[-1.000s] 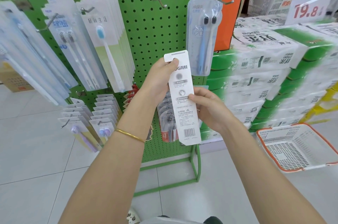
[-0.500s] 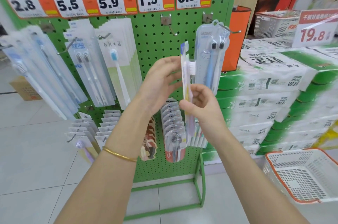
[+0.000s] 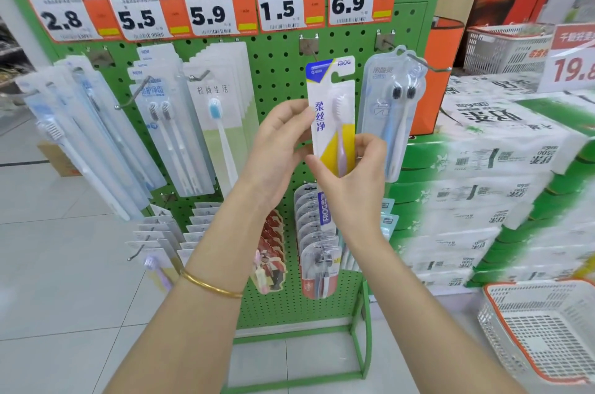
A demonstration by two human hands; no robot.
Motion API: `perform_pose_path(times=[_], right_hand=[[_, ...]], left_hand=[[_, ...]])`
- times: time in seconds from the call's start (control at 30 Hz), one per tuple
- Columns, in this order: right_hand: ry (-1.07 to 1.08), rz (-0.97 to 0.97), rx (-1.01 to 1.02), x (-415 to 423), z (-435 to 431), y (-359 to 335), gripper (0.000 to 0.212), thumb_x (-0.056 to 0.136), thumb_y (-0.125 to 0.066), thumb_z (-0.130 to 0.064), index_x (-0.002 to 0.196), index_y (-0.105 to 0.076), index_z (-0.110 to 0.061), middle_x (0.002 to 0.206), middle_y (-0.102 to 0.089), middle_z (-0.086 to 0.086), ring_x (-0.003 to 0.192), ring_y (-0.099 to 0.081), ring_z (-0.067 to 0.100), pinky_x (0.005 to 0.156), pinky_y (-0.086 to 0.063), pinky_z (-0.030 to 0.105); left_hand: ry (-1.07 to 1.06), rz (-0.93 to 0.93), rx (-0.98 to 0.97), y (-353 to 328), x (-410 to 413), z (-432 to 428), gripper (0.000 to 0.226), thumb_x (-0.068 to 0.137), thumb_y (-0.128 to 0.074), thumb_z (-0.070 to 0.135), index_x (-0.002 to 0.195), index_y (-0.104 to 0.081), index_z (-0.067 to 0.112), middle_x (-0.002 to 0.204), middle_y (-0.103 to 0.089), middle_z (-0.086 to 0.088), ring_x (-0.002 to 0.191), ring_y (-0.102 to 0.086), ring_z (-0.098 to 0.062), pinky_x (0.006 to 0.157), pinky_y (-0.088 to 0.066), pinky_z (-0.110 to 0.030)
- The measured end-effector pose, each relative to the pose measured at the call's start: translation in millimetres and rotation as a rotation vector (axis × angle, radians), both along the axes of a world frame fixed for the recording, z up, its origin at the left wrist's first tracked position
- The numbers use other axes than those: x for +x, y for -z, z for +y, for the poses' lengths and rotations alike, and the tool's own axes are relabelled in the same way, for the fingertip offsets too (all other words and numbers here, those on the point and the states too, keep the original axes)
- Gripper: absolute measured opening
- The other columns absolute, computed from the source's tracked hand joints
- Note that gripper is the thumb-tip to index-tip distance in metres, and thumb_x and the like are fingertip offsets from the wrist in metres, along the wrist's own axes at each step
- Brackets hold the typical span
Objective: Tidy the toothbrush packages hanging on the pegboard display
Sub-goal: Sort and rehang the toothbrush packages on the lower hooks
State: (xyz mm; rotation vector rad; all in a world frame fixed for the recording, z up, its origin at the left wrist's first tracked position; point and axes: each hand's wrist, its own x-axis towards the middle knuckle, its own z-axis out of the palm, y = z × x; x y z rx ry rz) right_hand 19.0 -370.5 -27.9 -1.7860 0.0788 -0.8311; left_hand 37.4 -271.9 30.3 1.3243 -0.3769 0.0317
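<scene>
One toothbrush package is off its peg and in your hands, so by my reading the tidying is mid-way, not finished. From the head view, the only one you have, your left hand pinches the card's left edge about halfway up. Your right hand grips the lower part, with thumb on one side and fingers curled round the other. The two hands sit close together, both clamped on this one package, and it is held in front of the green pegboard.

The package's long axis stands nearly upright. Its hang-slot end is up, the bristle head sits near the top and the handle runs down into your right hand. The printed face is turned toward you. The slot sits just below the bare hook under the 1.5 tag. It does not look threaded yet, though I cannot tell for certain.

Done, as far as shown: the twin-brush blister pack hangs just beside it on the right-hand hook. Stacks of packages also hang on the left-hand hooks. Left, I judge: hanging this card, and squaring the far-left packs, which splay at a slant.
</scene>
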Motion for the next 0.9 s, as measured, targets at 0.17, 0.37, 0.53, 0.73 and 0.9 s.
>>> perform_pose_path(times=[0.17,0.37,0.53,0.73,0.9], right_hand=[[0.039,-0.025,-0.075,9,6,2,0.064,0.073,-0.078,-0.04,0.115,-0.042,-0.009,0.101,-0.046,-0.004,0.088,-0.047,0.013,0.068,-0.034,0.023],[0.017,0.002,-0.062,22,10,5,0.062,0.074,-0.077,-0.04,0.115,-0.04,-0.011,0.1,-0.046,-0.004,0.086,-0.047,0.012,0.069,-0.038,0.025],[-0.024,0.031,-0.055,46,14,-2,0.058,0.076,-0.075,-0.041,0.111,-0.039,-0.012,0.1,-0.049,0.0,0.085,-0.052,0.017,0.067,-0.043,0.032],[0.006,0.033,-0.085,80,18,-18,0.044,0.084,-0.065,-0.027,0.113,-0.041,-0.004,0.101,-0.049,0.006,0.085,-0.053,0.026,0.065,-0.042,0.037],[-0.021,0.094,-0.069,93,19,-20,0.038,0.086,-0.059,-0.017,0.113,-0.037,-0.002,0.104,-0.046,0.007,0.082,-0.047,0.024,0.063,-0.035,0.033]], left_hand=[[-0.052,-0.064,0.009,2,7,2,0.013,0.096,-0.048,0.006,0.093,-0.058,0.013,0.088,-0.067,-0.002,0.071,-0.063,-0.01,0.063,-0.05,-0.023],[-0.11,-0.04,0.039,3,21,2,0.013,0.095,-0.049,0.006,0.093,-0.059,0.013,0.091,-0.068,-0.004,0.078,-0.063,-0.015,0.071,-0.049,-0.032],[-0.225,-0.006,0.155,3,39,0,0.021,0.095,-0.049,0.008,0.114,-0.058,0.009,0.112,-0.067,-0.008,0.096,-0.064,-0.017,0.079,-0.051,-0.03],[-0.258,-0.121,0.433,-6,53,-10,0.038,0.096,-0.039,0.003,0.129,-0.049,0.017,0.118,-0.057,0.008,0.106,-0.055,-0.003,0.08,-0.044,-0.008],[-0.26,-0.146,0.495,-8,59,-11,0.052,0.087,-0.039,-0.01,0.099,-0.045,0.04,0.096,-0.054,0.021,0.099,-0.057,-0.004,0.087,-0.048,-0.021]])
